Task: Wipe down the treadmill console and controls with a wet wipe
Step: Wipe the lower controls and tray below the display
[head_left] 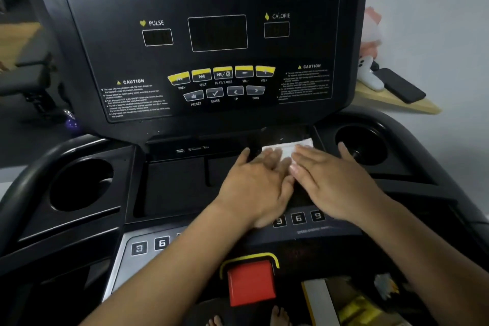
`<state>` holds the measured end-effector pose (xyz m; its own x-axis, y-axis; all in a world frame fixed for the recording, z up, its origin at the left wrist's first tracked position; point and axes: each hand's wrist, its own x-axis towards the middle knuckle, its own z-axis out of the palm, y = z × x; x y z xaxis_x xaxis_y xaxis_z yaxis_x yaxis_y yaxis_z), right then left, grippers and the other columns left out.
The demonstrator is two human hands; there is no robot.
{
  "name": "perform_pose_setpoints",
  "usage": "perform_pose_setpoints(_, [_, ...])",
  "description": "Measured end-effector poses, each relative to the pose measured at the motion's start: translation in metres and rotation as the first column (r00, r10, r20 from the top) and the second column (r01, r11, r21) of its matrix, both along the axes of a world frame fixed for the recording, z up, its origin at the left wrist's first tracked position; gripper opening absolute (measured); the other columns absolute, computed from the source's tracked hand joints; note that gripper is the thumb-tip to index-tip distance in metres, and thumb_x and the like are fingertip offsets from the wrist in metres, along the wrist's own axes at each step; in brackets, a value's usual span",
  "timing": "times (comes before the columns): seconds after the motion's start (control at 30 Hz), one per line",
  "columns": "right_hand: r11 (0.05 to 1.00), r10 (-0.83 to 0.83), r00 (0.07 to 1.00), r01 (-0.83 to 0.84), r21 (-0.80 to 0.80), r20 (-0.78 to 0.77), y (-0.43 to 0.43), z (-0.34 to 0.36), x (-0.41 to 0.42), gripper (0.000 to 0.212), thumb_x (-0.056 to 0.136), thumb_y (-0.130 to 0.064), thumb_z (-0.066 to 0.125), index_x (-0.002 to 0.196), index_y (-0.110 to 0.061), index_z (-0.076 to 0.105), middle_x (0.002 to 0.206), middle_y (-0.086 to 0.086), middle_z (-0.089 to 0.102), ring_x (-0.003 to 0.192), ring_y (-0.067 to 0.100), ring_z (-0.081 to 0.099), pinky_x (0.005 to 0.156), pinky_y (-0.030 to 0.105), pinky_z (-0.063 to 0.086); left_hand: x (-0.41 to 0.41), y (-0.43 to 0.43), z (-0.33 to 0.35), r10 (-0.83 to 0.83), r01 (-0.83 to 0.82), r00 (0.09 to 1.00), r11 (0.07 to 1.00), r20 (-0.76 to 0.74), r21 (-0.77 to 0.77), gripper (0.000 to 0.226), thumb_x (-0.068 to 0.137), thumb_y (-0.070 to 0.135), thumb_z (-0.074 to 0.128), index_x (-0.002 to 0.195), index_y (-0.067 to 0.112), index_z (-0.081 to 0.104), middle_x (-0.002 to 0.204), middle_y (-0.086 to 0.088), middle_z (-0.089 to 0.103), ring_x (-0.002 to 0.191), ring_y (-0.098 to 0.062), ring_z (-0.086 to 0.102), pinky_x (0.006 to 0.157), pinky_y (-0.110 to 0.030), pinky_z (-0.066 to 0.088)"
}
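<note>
The black treadmill console (217,34) rises ahead, with dark displays and yellow buttons (222,74). Below it lies a recessed tray (174,180). A white wet wipe (288,149) lies flat at the tray's right end, under the console's lower edge. My left hand (254,185) and my right hand (336,182) press on the wipe side by side, fingers straight, covering most of it. Only the wipe's far edge and a strip between my fingers show.
Cup holders sit at the left (82,182) and right (360,145). Number keys (299,218) and a red stop button (251,282) lie nearer to me. Behind the console on the right, a wooden shelf (412,107) bears a dark phone (399,85).
</note>
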<state>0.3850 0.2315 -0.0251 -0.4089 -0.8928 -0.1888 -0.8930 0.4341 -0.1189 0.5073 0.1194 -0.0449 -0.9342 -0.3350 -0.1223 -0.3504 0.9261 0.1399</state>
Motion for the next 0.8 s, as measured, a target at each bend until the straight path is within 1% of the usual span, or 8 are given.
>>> perform_pose_setpoints(0.1, [1.0,0.016,1.0,-0.016,0.0,-0.01,0.004,0.0,0.003,0.079,0.09,-0.058,-0.007,0.146,-0.027,0.038,0.157,-0.009,0.029,0.145,0.002,0.018,0.12,0.047,-0.002,0.0,0.003,0.002,-0.019,0.019,1.0,1.0,-0.001,0.021,0.06,0.1,0.044,0.01,0.151,0.022,0.033,0.161,-0.004,0.026,0.148,-0.015,0.02,0.122,-0.043,0.008])
perform_pose_setpoints(0.23, [0.999,0.032,0.999,-0.032,0.015,-0.019,0.03,0.003,0.023,0.09,0.082,-0.063,-0.017,0.143,-0.032,0.043,0.153,-0.013,0.036,0.142,0.0,0.024,0.12,0.045,0.0,0.021,0.015,0.004,-0.086,0.087,0.992,0.996,-0.091,0.007,0.07,0.091,0.044,0.003,0.136,0.024,0.054,0.149,-0.004,0.048,0.138,-0.016,0.041,0.119,-0.041,0.018])
perform_pose_setpoints(0.3, [1.0,0.012,1.0,-0.012,-0.005,-0.005,0.018,0.002,0.013,0.086,0.085,-0.062,-0.014,0.143,-0.034,0.043,0.152,-0.012,0.038,0.141,0.002,0.028,0.12,0.048,0.0,0.008,0.008,0.003,-0.069,0.072,0.994,0.997,-0.083,0.031,0.065,0.095,0.041,0.006,0.138,0.025,0.051,0.147,-0.003,0.049,0.135,-0.016,0.045,0.12,-0.042,0.016])
perform_pose_setpoints(0.4, [1.0,-0.014,1.0,0.013,-0.022,-0.018,-0.007,0.0,-0.004,0.08,0.088,-0.058,-0.005,0.145,-0.027,0.04,0.155,-0.009,0.033,0.144,0.004,0.023,0.119,0.052,-0.002,-0.018,-0.005,0.0,-0.031,0.032,0.998,0.999,-0.046,0.024,0.058,0.1,0.039,0.011,0.148,0.022,0.037,0.155,-0.005,0.039,0.141,-0.017,0.037,0.12,-0.042,0.015])
perform_pose_setpoints(0.47, [1.0,0.003,0.999,-0.002,0.009,-0.037,-0.005,0.004,0.001,0.081,0.088,-0.058,-0.005,0.143,-0.024,0.044,0.153,-0.008,0.037,0.143,0.005,0.025,0.119,0.051,-0.002,-0.013,-0.005,0.001,-0.046,0.046,0.998,0.999,-0.039,0.005,0.058,0.099,0.041,0.012,0.144,0.022,0.043,0.152,-0.005,0.043,0.138,-0.019,0.041,0.119,-0.043,0.018])
perform_pose_setpoints(0.57, [0.997,0.067,0.997,-0.066,0.039,-0.026,0.023,0.009,0.024,0.088,0.086,-0.061,-0.015,0.137,-0.028,0.048,0.147,-0.009,0.044,0.139,0.005,0.032,0.12,0.046,-0.002,0.013,0.011,0.007,-0.115,0.114,0.992,0.993,-0.059,-0.015,0.071,0.088,0.046,0.002,0.128,0.023,0.056,0.137,-0.002,0.057,0.127,-0.018,0.052,0.118,-0.041,0.021])
perform_pose_setpoints(0.7, [1.0,0.017,1.0,-0.017,0.015,0.008,0.008,0.006,0.009,0.086,0.086,-0.061,-0.011,0.144,-0.025,0.042,0.154,-0.008,0.037,0.143,0.005,0.026,0.12,0.048,-0.002,-0.006,0.005,0.005,-0.063,0.063,0.995,0.998,-0.072,0.003,0.072,0.088,0.043,0.001,0.138,0.024,0.049,0.147,-0.001,0.049,0.131,-0.018,0.049,0.117,-0.042,0.024])
perform_pose_setpoints(0.8, [1.0,-0.018,1.0,0.018,0.007,-0.006,-0.008,0.004,0.0,0.084,0.087,-0.058,-0.007,0.147,-0.021,0.038,0.157,-0.006,0.032,0.145,0.006,0.021,0.119,0.052,-0.001,-0.024,-0.011,0.005,-0.061,0.058,0.993,0.998,-0.098,-0.034,0.081,0.08,0.046,-0.006,0.129,0.022,0.055,0.135,-0.004,0.059,0.115,-0.024,0.06,0.105,-0.043,0.037])
